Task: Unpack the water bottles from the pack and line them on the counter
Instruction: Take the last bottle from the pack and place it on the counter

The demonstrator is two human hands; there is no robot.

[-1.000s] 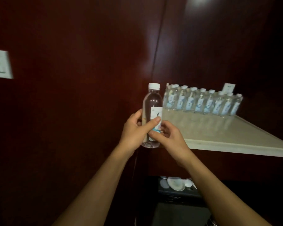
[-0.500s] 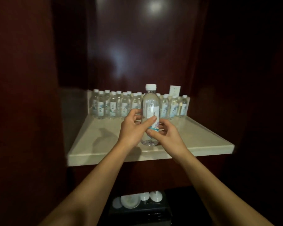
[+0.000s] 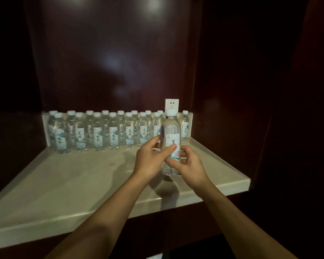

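done: two rows of clear plastic white-capped water bottles (image 3: 108,131) lined up at back of pale stone surface (image 3: 64,184)
in hand: one more clear bottle (image 3: 170,139), upright above surface, gripped by left hand (image 3: 150,161) and right hand (image 3: 189,165)
left: probably just setting it down; pack out of view

Pale counter (image 3: 67,184), bottle rows (image 3: 105,130) behind.

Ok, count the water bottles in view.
17. Sixteen bottles stand in two staggered rows along the back of the counter; one held bottle is upright in the left hand and right hand. More may hide behind it.
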